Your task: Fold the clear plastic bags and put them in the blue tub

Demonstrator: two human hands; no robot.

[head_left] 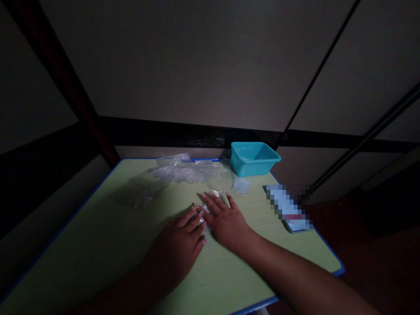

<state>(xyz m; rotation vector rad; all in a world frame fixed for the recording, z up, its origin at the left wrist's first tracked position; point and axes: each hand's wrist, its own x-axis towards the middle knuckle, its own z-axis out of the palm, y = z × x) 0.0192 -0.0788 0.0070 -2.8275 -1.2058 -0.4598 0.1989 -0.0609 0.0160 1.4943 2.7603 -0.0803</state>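
Both hands rest on a small clear plastic bag [205,222] on the pale green table. My left hand [182,243] lies over its left side, fingers spread and pointing right. Flat on the bag's right and far part is my right hand [225,221], its fingers apart. Much of the bag is hidden under the hands, and whether anything is inside cannot be made out. A small whitish packet [240,186] lies just beyond my right hand. Farther back, several crumpled clear plastic bags [183,172] spread over the table.
A turquoise plastic basin [254,164] stands at the table's back right corner. Near the right edge lies a phone-like flat object [288,210], partly pixelated. The table [108,245] has a blue rim, and a panelled wall or cabinet rises behind it.
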